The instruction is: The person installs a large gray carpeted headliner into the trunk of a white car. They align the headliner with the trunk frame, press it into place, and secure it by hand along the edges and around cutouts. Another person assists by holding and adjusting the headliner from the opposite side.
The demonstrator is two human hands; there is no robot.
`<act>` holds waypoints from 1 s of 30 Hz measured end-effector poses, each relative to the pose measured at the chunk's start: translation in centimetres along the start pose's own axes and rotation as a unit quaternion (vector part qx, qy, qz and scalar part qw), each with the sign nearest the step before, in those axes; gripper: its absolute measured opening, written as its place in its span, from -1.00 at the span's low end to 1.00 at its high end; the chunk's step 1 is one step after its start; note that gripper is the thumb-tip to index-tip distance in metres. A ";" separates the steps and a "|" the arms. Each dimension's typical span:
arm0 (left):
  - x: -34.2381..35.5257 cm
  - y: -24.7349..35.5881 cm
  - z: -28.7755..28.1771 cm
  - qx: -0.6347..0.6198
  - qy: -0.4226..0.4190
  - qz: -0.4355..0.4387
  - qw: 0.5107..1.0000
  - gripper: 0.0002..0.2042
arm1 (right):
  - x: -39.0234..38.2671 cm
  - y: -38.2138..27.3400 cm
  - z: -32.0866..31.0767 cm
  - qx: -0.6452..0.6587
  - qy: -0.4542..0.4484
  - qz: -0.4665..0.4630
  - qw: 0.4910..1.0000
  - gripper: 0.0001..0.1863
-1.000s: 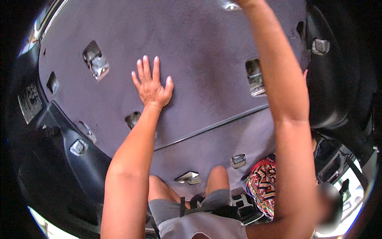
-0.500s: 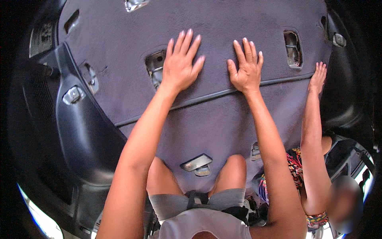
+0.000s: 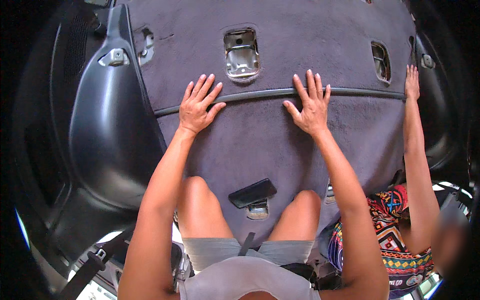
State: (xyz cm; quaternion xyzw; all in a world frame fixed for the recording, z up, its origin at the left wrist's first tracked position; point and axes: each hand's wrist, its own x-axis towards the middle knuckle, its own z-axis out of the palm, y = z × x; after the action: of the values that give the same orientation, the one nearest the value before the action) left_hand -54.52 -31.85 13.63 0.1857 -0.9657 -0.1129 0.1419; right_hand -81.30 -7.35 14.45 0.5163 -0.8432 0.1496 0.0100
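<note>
Grey-purple carpet (image 3: 240, 132) covers the floor of a vehicle's rear, crossed by a dark trim strip (image 3: 260, 94). My left hand (image 3: 197, 106) lies on the carpet with its fingers spread, its fingertips and thumb reaching over the strip. To its right, my right hand (image 3: 311, 106) is also flat and spread, fingers across the strip. Neither hand holds anything. Just beyond the strip, between my hands, a rectangular cutout (image 3: 242, 54) shows a metal bracket. A dark phone-like slab (image 3: 252, 193) lies between my knees, beside a small metal fitting (image 3: 258, 210).
Another person's hand (image 3: 412, 84) rests at the carpet's right edge, that person's patterned top (image 3: 395, 235) close by my right arm. A second cutout (image 3: 381, 62) is at the right. Black moulded side trim (image 3: 107, 130) borders the left; a seat belt (image 3: 87, 272) hangs lower left.
My view has shifted. Both hands have moved back toward me, the left one away from the cutout it partly covered, onto the trim strip. The slab now looks dark instead of shiny.
</note>
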 end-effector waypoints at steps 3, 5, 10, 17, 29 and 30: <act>-0.4 -0.2 1.0 0.010 0.038 0.018 0.999 -0.53 | -1.1 -1.3 1.3 -0.041 0.033 0.006 0.999 -0.37; -0.7 -0.2 1.4 0.021 0.041 0.023 0.999 -0.56 | -0.9 -1.5 2.1 -0.017 0.081 -0.021 0.996 -0.47; -1.0 1.0 1.6 0.009 0.065 -0.001 0.998 -0.56 | 0.2 -1.5 2.7 -0.015 0.154 -0.047 0.987 -0.63; -1.3 1.7 2.0 0.009 0.157 0.037 0.987 -0.61 | 1.3 -1.1 1.7 0.031 0.179 -0.105 0.978 -0.62; -1.7 2.1 1.1 -0.061 0.157 0.003 0.986 -0.66 | 2.3 -1.9 1.0 0.002 0.135 -0.157 0.978 -0.53; -2.3 1.9 0.7 -0.091 0.170 0.003 0.981 -0.62 | 2.2 -1.9 0.9 0.019 0.130 -0.157 0.979 -0.51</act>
State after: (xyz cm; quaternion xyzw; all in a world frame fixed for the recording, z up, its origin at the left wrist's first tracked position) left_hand -53.27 -29.10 13.00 0.1857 -0.9139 -0.1667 0.3202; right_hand -80.53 -10.25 14.46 0.6186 -0.7400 0.2280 0.1336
